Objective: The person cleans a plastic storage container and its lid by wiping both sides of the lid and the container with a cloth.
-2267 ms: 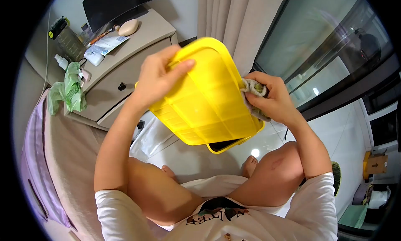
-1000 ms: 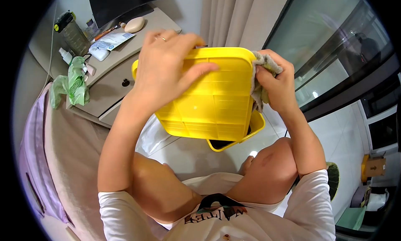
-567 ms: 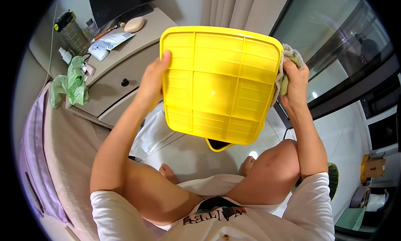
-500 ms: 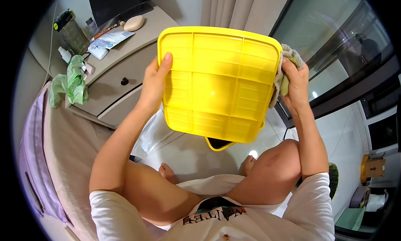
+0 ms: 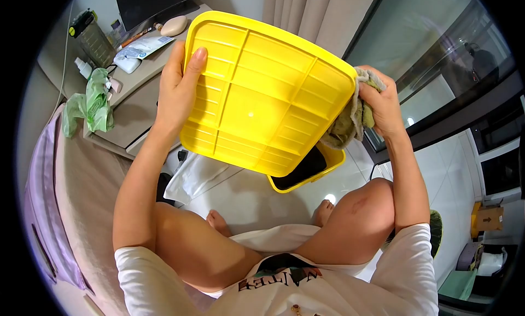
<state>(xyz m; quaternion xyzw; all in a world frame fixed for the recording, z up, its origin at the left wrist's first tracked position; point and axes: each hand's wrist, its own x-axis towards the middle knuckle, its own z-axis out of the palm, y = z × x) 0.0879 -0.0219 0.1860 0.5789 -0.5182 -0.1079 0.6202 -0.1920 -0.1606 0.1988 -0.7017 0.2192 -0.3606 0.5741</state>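
A yellow plastic lid (image 5: 257,97) with raised ribs is held up in front of me, tilted down toward the right. My left hand (image 5: 180,89) grips its left edge, thumb on the ribbed face and fingers behind. At the right edge, my right hand (image 5: 384,102) is closed around a grey-green cloth (image 5: 350,122), which bunches against the lid's rim. Below the lid, on the floor, stands a yellow bin (image 5: 333,161) with dark contents that I cannot make out; the lid covers part of it.
On the left, a desk (image 5: 139,86) carries a monitor (image 5: 158,4), a bottle (image 5: 95,45) and a green plastic bag (image 5: 97,105). A white plastic bag (image 5: 191,176) lies on the floor. Glass doors (image 5: 421,59) stand at the right, with a cardboard box (image 5: 489,218) beyond.
The lid has shifted left and tilted, its left side rising. More of the yellow bin shows beneath. My right hand's cloth now hangs lower along the lid's edge.
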